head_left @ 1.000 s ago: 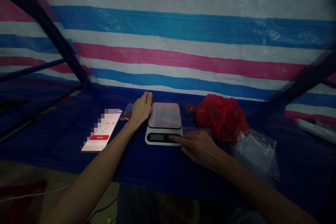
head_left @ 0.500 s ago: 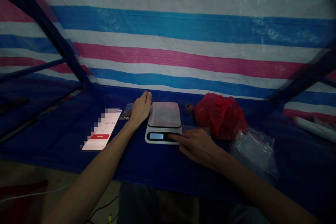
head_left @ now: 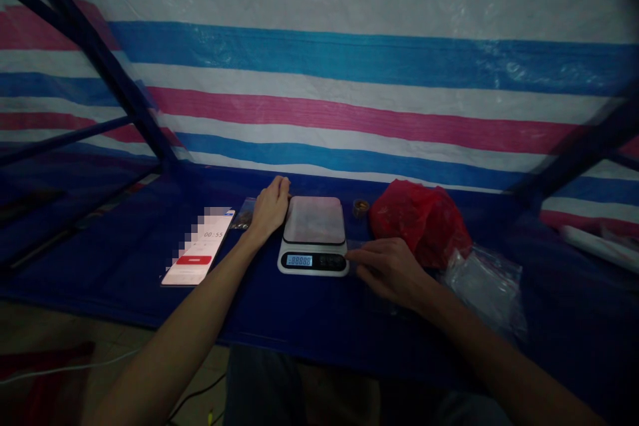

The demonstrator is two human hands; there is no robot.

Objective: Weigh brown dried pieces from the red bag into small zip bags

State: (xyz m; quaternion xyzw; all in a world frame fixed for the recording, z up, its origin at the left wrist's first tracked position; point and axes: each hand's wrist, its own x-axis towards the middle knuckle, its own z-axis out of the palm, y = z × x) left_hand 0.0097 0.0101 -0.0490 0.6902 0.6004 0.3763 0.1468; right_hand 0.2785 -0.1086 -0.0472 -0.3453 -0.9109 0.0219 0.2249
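Note:
A white kitchen scale [head_left: 313,219] lies on the blue table surface, its display [head_left: 300,261] lit with a row of digits. Nothing is on its weighing plate. My left hand [head_left: 269,205] rests beside the scale's upper left edge, fingers curled in; what they hold, if anything, is hidden. At the scale's lower right corner is my right hand [head_left: 392,269], index finger stretched out by the end of the button panel, the other fingers loosely bent, holding nothing. A small clear bag with dark bits [head_left: 243,215] lies left of my left hand.
A phone [head_left: 200,249] showing a timer lies at the left. Behind my right hand are a small round container [head_left: 360,208] and a red plastic bag [head_left: 422,223]. Clear plastic bags [head_left: 486,286] lie at the right. Blue frame bars and a striped sheet [head_left: 349,106] enclose the table.
My right index finger has drawn back to the right, off the scale's button panel. The display, blank before, now shows digits. My left hand has stayed beside the scale.

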